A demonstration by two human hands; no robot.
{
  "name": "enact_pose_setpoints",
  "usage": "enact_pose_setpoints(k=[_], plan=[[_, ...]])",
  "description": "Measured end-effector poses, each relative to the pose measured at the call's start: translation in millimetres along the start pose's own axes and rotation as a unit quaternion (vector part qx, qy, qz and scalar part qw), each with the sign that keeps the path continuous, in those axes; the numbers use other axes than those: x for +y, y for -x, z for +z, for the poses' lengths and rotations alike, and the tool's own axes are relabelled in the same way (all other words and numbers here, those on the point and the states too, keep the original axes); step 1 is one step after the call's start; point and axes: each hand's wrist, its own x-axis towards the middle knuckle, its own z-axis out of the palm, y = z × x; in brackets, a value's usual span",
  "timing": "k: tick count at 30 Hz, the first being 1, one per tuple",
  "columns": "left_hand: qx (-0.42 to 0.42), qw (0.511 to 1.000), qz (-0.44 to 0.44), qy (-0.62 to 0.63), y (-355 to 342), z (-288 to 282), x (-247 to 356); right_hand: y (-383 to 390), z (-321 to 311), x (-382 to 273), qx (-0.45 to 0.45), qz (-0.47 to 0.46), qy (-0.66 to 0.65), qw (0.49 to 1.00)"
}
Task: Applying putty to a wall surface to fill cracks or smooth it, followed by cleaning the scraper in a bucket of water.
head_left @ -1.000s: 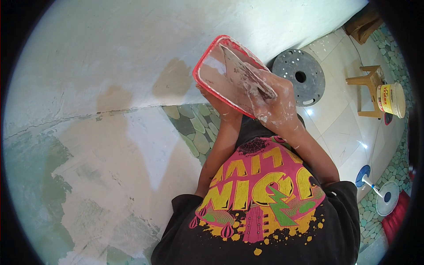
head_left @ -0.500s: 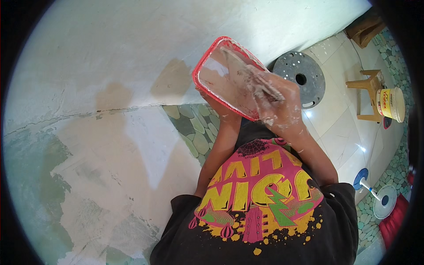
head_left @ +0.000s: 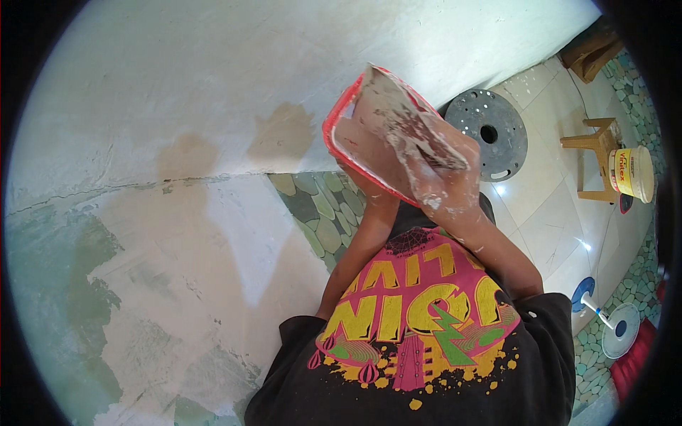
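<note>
Up in front of the person's belly, close to the pale wall (head_left: 192, 78), is a tray with a red rim (head_left: 329, 131). The left hand (head_left: 364, 182) holds it from below, but most of its fingers are hidden. The right hand (head_left: 449, 190) has its fingers closed tight on a flat scraper (head_left: 389, 106). That blade is smeared with pale paste and slants across the top of the tray; I can't tell if the two touch. White smudges dot the right hand. Under them is a black shirt (head_left: 298, 369) with a bright pink and yellow picture. To the left, a pale coat (head_left: 163, 284) covers part of a green surface with a stone pattern. To the right, a round grey disc (head_left: 513, 128) with a hole lies near the wall. Farther off, a bucket (head_left: 643, 170) is right by a tan stool (head_left: 595, 144).
</note>
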Motion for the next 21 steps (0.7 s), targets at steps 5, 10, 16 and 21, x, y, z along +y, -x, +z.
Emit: enact_pose_setpoints(k=[5, 10, 16, 21], plan=[[0.100, 0.913, 0.109, -0.379, 0, 3, 0, -3, -8, -8, -0.104, 0.061, 0.017, 0.993], [0.272, 0.931, -0.193, 0.152, 7, -16, 5, 2, -18, -15, -0.163, 0.121, 0.001, 0.979], [-0.065, 0.924, -0.190, 0.326, 20, -92, -37, -4, -41, -47, -0.157, 0.191, 0.021, 0.969], [-0.035, 0.932, -0.185, 0.309, 21, -99, -40, -5, -33, -40, -0.232, 0.147, 0.053, 0.960]])
